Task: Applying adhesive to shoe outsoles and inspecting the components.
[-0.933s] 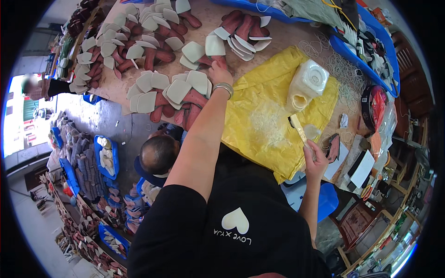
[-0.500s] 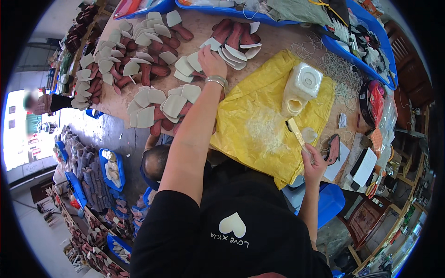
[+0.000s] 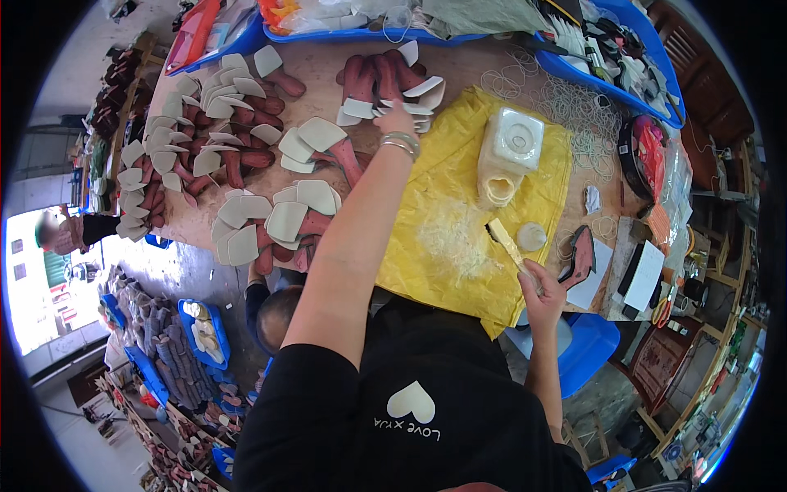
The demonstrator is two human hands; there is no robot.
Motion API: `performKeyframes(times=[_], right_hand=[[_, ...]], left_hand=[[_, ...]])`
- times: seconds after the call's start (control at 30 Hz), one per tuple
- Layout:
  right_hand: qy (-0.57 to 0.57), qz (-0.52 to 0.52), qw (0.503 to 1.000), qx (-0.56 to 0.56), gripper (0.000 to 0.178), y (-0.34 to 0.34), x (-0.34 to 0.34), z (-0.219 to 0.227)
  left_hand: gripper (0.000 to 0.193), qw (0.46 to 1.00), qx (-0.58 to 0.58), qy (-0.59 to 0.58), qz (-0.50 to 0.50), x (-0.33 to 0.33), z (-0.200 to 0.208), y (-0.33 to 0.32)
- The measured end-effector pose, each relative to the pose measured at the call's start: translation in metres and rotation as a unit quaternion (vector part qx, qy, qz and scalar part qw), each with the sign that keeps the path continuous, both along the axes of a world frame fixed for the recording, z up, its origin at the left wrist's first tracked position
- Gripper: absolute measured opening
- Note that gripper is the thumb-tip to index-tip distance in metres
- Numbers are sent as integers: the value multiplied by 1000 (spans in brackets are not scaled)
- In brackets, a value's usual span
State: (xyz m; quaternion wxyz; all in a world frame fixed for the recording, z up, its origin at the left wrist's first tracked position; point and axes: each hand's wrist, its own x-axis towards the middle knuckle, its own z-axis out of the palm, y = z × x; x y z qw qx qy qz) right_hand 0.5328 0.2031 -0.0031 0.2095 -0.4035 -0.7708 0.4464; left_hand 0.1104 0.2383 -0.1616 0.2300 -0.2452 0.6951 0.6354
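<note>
My left hand (image 3: 398,121) reaches over the table into a bunch of reddish-brown insole-like shoe pieces (image 3: 387,78) with cream flaps. Its fingers are at the near flaps and partly hidden, so I cannot tell if they grip one. My right hand (image 3: 542,297) is closed round the handle of a brush (image 3: 508,244) with a pale wooden, smeared body and dark bristles. That brush is held above a yellow plastic sheet (image 3: 426,176) with a whitish dried smear. On the sheet stands a white plastic jug (image 3: 512,143) with a cut opening, and a small translucent round container (image 3: 532,236).
More flapped shoe pieces (image 3: 234,152) cover the left of the table. Blue trays (image 3: 361,36) line the far edge. Loose string (image 3: 586,111) lies right of the sheet. A dark-edged pink shoe piece (image 3: 581,254) and scissors (image 3: 662,310) are at right. Another person's head (image 3: 279,318) is beside the table.
My left hand has moved right, from the cream flaps of the middle group to the far bunch. The right hand still holds the brush over the sheet. The whole view has shifted slightly.
</note>
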Motion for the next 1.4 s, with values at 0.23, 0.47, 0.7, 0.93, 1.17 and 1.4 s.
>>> performKeyframes(times=[0.23,0.47,0.7,0.93,1.17,1.4], right_hand=[[-11,-9,1000,4,25,-5,4,0],[17,-58,997,-44,26,-1,16,5],[72,-92,993,-13,26,13,36,7],[185,-241,945,-121,30,43,78,10],[369,-243,855,-271,34,45,72,15],[362,-127,863,-329,37,41,51,22]], left_hand=[[117,975,85,-25,-204,37,10,-7],[53,988,84,88,-91,121,54,-66],[26,922,3,180,-342,240,46,-122],[28,832,-51,282,-474,277,53,-175],[34,822,-4,250,-512,311,51,-203],[34,814,94,115,-561,321,81,-221]])
